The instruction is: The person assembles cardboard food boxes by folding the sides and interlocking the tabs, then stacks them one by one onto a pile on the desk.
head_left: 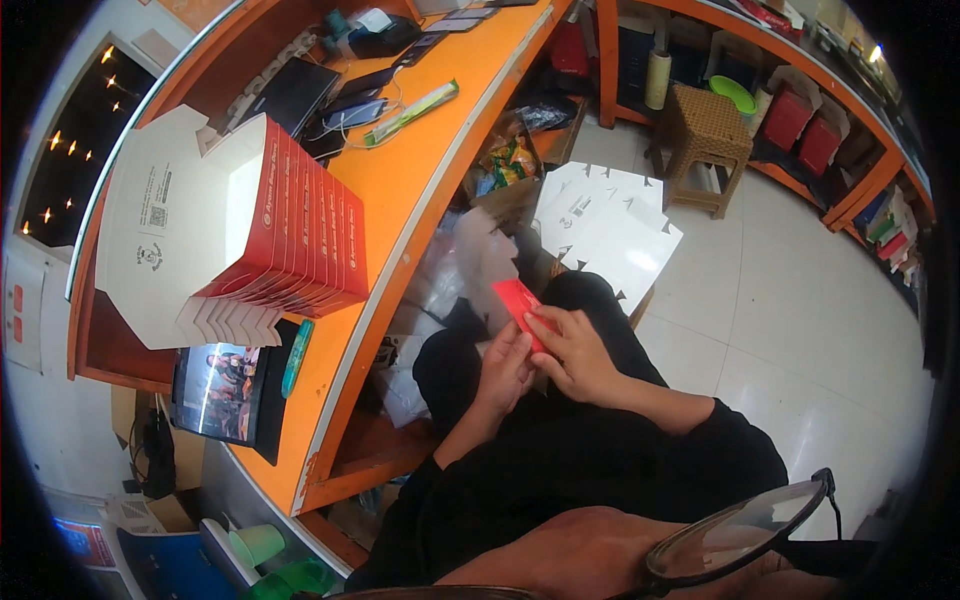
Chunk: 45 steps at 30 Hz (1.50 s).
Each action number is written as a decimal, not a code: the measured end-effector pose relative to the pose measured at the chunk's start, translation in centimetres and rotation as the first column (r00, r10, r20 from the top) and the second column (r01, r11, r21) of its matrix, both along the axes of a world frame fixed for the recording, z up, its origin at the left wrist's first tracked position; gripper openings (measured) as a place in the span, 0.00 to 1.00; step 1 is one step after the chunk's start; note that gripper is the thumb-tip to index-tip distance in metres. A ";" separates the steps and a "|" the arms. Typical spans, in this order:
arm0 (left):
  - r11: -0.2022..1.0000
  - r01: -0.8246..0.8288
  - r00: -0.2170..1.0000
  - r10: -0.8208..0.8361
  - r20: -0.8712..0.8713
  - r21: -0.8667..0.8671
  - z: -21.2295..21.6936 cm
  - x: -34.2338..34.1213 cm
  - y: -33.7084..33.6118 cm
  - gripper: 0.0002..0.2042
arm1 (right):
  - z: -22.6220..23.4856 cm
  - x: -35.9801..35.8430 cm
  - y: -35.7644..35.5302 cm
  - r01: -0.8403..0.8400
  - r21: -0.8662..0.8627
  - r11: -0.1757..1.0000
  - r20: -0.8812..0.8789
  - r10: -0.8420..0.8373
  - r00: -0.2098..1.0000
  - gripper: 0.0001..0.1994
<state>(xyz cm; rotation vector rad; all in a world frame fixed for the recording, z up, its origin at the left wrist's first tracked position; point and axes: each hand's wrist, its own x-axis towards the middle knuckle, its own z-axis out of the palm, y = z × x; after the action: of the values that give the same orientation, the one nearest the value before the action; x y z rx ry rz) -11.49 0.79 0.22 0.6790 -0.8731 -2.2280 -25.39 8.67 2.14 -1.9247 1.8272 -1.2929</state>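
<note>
Head view: my left hand [506,370] and right hand [578,354] both pinch the red piece [514,299]. Its long axis slants forward-left, away from me.

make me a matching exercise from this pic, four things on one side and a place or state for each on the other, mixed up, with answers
Things
1. red piece
2. stack of boxes
3. tablet
4. woven stool

Places and states
A. lit up, showing a picture
B. standing on the tiled floor
C. held in the left hand and right hand
D. red and white, on the orange counter

Pairs: 1-C, 2-D, 3-A, 4-B
</note>
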 end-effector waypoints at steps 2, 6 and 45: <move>0.990 -0.015 0.991 0.033 0.128 -0.142 -0.4 0.5 -0.8 0.13 | -0.7 0.4 0.2 -0.058 -0.006 0.998 0.015 0.058 0.998 0.22; 0.942 0.031 0.941 0.086 0.328 -0.334 -1.0 2.6 -1.4 0.12 | -1.8 -0.3 -0.4 -0.013 0.236 0.972 0.744 -0.172 0.645 0.29; 0.678 0.283 0.760 0.273 0.589 -0.679 -0.9 3.7 2.5 0.12 | -1.3 -1.1 0.9 0.074 0.131 0.989 0.393 -0.120 0.912 0.27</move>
<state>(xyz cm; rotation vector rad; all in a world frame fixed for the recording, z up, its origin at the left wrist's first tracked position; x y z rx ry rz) -7.76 3.24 -0.71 1.0378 -1.9905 -1.3479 -26.49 9.52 0.86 -1.3973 1.7549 -1.4495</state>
